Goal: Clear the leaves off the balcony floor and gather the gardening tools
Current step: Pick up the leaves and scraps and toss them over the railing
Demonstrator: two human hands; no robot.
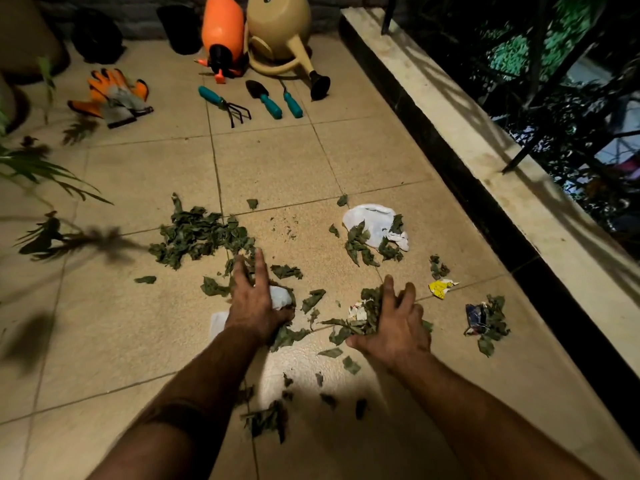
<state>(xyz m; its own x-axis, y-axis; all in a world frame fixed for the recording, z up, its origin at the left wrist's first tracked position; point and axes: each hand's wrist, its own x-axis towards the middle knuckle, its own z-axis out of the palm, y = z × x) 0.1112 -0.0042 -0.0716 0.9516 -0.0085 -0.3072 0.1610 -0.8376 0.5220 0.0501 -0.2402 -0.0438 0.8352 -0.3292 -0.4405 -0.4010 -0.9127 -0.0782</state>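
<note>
**Both hands on the leaves**

The left hand (258, 299) presses on a white scrap (280, 296) and leaves, fingers spread, grip released. The right hand (394, 323) curls around a bunch of leaves (367, 310), grasping it. More leaves (197, 235) lie scattered on the tiled floor (277, 161). Far ahead lie a hand rake (225, 103), a trowel (265, 98), gloves (114, 97) and a watering can (280, 32).

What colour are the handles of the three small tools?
Teal; the handles show clearly in the head view.
</note>
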